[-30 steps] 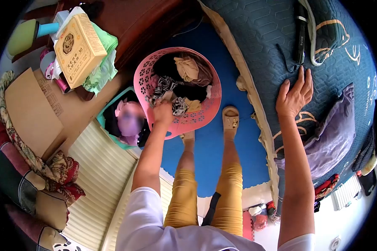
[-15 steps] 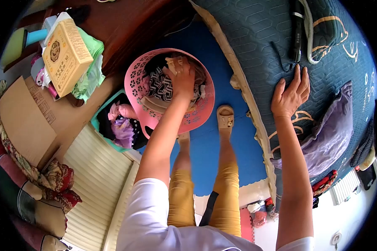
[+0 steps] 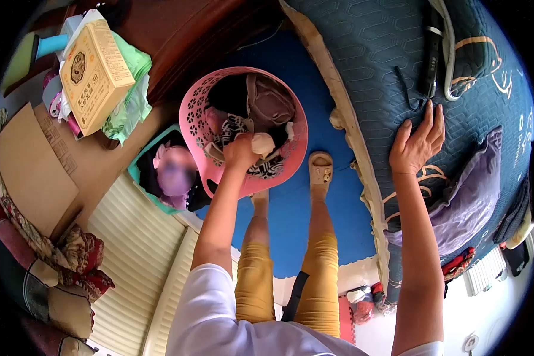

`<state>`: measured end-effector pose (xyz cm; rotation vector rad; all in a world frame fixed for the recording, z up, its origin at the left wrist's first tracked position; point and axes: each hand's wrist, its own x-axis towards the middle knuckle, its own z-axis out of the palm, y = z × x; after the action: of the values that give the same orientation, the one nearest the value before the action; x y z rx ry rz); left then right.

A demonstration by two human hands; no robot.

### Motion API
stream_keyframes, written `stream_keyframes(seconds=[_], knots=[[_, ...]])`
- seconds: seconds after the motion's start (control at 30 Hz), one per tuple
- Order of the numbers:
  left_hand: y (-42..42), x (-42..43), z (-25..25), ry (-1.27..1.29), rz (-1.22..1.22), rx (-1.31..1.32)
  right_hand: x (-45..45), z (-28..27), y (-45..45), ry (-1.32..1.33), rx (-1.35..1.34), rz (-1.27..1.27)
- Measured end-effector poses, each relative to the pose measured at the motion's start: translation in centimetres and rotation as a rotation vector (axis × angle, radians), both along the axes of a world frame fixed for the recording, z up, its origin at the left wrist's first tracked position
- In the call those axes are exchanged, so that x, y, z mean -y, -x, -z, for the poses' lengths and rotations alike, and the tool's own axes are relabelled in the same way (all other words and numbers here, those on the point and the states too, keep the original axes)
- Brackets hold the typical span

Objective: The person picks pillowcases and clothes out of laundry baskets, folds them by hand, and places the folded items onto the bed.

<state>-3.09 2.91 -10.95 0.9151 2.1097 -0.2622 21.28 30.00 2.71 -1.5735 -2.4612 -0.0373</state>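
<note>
Inside a pink plastic laundry basket (image 3: 191,121), my left hand (image 3: 241,152) is closed on a cream-coloured cloth (image 3: 263,144). Around it lie a black-and-white patterned garment (image 3: 234,126), a brownish-mauve garment (image 3: 271,102) and dark clothes. My right hand (image 3: 417,147) rests palm down on the dark teal quilted bed cover (image 3: 362,65), fingers stretched out. Just beyond its fingertips is a black flashlight (image 3: 432,62) with a wrist strap.
A green-rimmed bin (image 3: 135,172) with pink, purple and dark clothes stands left of the basket. A yellow box (image 3: 95,77) sits on plastic bags, near a cardboard piece (image 3: 32,172). Purple fabric (image 3: 466,204) lies on the bed. Blue matting (image 3: 350,237) covers the floor.
My left hand has drawn back toward me within the basket, now gripping the cream cloth. The brownish-mauve garment shows more fully. My right hand stays on the bed.
</note>
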Motion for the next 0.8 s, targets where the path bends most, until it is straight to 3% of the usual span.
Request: stream_keyframes(seconds=[0.07, 0.1, 0.13, 0.2, 0.27, 0.3, 0.4, 0.5, 0.57, 0.6, 0.67, 0.8], knots=[[0.2, 0.4, 1.2, -0.158, 0.081, 0.030, 0.0, 0.0, 0.1, -0.003, 0.001, -0.012], [0.9, -0.9, 1.1, -0.004, -0.028, 0.110, 0.0, 0.0, 0.0, -0.007, 0.003, -0.013], [1.7, -2.3, 0.6, -0.004, -0.029, 0.110, 0.0, 0.0, -0.1, -0.011, 0.006, -0.014], [3.3, -4.5, 0.2, 0.075, -0.012, -0.167, 0.0, 0.2, -0.1, -0.013, 0.008, -0.013], [4.7, -4.9, 2.1, -0.113, 0.122, -0.567, 0.1, 0.2, 0.0, -0.008, -0.004, -0.017], [6.2, -4.8, 4.0, -0.110, 0.120, -0.561, 0.1, 0.3, -0.1, -0.005, 0.001, -0.019], [8.3, -5.2, 7.1, -0.085, -0.165, -0.166, -0.1, 0.2, -0.1, -0.009, 0.012, -0.025], [7.4, -5.8, 6.7, 0.041, -0.321, -0.144, 0.2, 0.2, 0.1, 0.003, 0.005, -0.017], [5.6, -4.6, 6.5, -0.286, -0.452, -0.087, 0.1, 0.1, 0.0, 0.013, -0.001, -0.012], [4.3, -4.2, 6.1, -0.334, -0.410, -0.169, 0.1, 0.1, 0.1, 0.011, -0.008, -0.015], [3.7, -3.0, 7.3, -0.556, -0.551, -0.144, 0.2, 0.2, 0.1, 0.002, -0.003, -0.008], [5.4, -3.4, 9.4, -0.583, -0.768, -0.219, 0.2, 0.3, 0.0, -0.009, -0.014, -0.025]])
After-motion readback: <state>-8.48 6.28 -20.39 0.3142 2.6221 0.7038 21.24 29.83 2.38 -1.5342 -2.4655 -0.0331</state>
